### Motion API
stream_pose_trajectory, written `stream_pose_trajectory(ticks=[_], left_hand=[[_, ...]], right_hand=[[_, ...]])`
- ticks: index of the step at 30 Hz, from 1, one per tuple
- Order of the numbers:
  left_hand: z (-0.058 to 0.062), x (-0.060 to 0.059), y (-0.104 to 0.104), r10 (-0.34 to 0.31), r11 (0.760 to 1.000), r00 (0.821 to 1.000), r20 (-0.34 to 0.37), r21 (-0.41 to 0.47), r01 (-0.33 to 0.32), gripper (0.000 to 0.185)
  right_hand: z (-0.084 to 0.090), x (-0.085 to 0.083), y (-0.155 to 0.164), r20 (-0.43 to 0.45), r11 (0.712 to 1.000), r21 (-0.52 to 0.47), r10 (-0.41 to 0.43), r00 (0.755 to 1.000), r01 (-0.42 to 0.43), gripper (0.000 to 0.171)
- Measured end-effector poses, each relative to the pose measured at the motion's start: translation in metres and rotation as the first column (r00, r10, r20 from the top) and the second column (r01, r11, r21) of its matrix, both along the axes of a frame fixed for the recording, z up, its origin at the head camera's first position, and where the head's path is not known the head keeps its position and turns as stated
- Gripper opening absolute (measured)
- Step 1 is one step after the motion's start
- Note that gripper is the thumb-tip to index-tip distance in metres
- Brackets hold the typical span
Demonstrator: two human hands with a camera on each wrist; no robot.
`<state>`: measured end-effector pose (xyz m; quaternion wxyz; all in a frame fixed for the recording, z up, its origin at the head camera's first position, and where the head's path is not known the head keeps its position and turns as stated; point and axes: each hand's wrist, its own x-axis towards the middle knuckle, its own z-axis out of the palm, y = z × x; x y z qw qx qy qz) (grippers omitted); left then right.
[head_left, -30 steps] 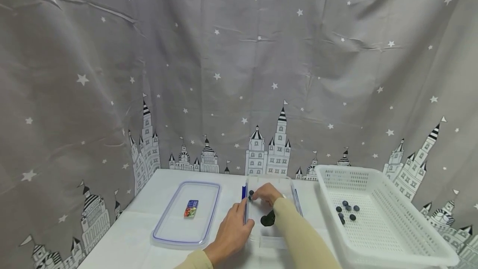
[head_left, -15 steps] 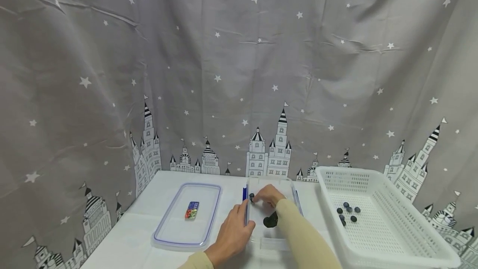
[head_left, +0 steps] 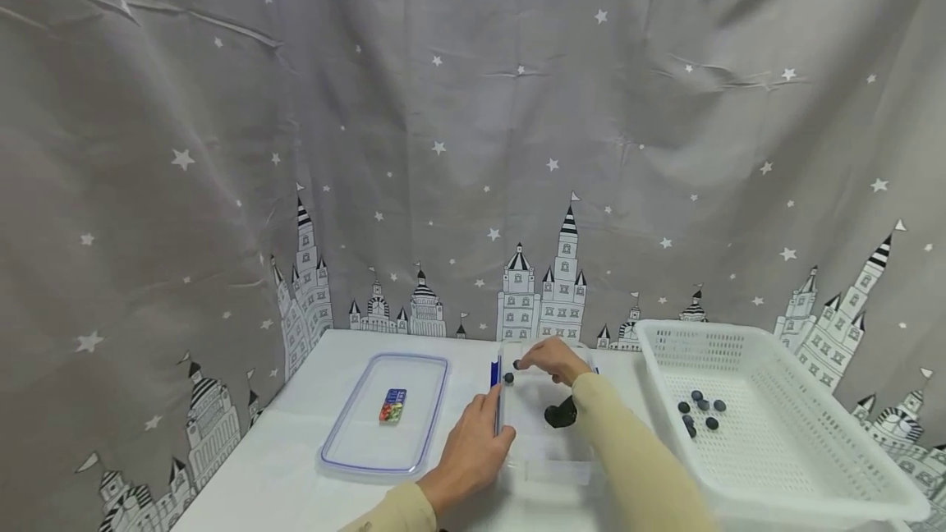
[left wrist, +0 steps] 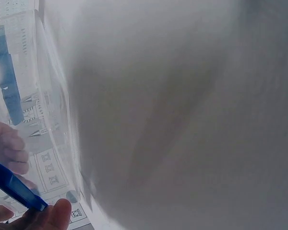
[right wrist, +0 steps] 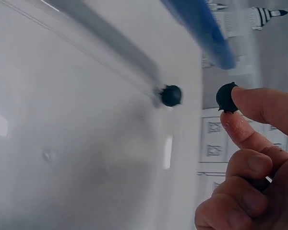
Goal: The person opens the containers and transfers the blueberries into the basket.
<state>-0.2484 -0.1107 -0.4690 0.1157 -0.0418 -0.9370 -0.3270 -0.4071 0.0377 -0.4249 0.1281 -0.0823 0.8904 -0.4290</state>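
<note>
Left hand (head_left: pixel 473 454) lies curled with thumb forward; right hand (head_left: pixel 550 360) reaches ahead, fingertips (right wrist: pixel 242 112) pinched together.

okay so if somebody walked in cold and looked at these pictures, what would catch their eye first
First, the right hand over the clear container in the middle of the table, pinching a small dark berry between its fingers, with another berry lying below at the container's wall. Next, the left hand gripping the container's near left edge. To the right stands a white basket holding several more berries.

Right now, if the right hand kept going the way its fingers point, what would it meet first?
Probably the clear plastic container's left wall with its blue clip; the right hand pinches a small dark berry beside it, though depth is unclear.
</note>
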Motion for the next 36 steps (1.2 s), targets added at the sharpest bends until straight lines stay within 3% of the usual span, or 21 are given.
stream_pose_trajectory(ticks=[12,20,24,30,36], left_hand=[[0.001,-0.003,0.005,0.003,1.000,1.000,-0.027,-0.007,-0.003,0.069],[0.000,0.000,0.002,0.005,1.000,0.999,-0.038,-0.004,-0.006,0.069],[-0.001,-0.003,0.002,-0.001,1.000,1.000,-0.021,-0.002,0.001,0.070],[-0.001,-0.007,0.003,-0.010,1.000,0.999,-0.048,-0.005,0.009,0.069],[-0.003,-0.006,0.002,-0.001,1.000,0.999,-0.047,-0.002,0.001,0.070]], right_hand=[[0.040,-0.001,0.037,-0.017,0.998,-0.028,0.053,0.998,-0.054,0.030],[0.056,-0.004,0.068,-0.029,0.993,-0.058,0.097,0.995,-0.099,0.035],[0.065,-0.006,0.088,-0.036,0.993,-0.064,0.096,0.995,-0.098,0.037],[0.082,-0.005,0.119,-0.046,0.994,-0.066,0.085,0.995,-0.088,0.045],[0.082,-0.007,0.150,-0.038,0.996,-0.074,0.052,0.998,-0.055,0.050]])
